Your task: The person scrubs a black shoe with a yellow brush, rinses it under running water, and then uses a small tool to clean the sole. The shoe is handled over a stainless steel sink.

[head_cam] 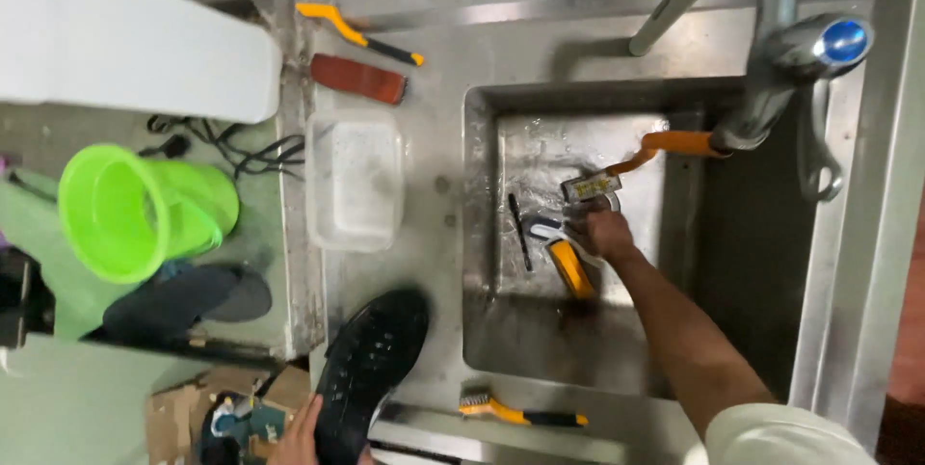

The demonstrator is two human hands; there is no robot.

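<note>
- Black shoe (371, 369) lies sole-up on the steel counter (434, 224) at the near edge, just left of the sink (482, 330)
- left hand (301, 436) grips the shoe's heel end, fingers curled on it; most of the hand is cut off by the frame's lower edge
- right hand (602, 232) reaches down into the sink basin, fingers closed around a brush with a yellow handle (570, 267), close under the orange hose (665, 145) from the tap (800, 51)
- to scrub well, a firm hold on the heel seems wise so the wet sole does not slide on the steel, and the brush wants a grip near its head
- another yellow-handled wire brush (520, 412) lies on the sink's near rim, a clear plastic tub (355, 181) sits on the counter beyond the shoe, and a green bucket (140, 210) stands well off to the left on the floor
</note>
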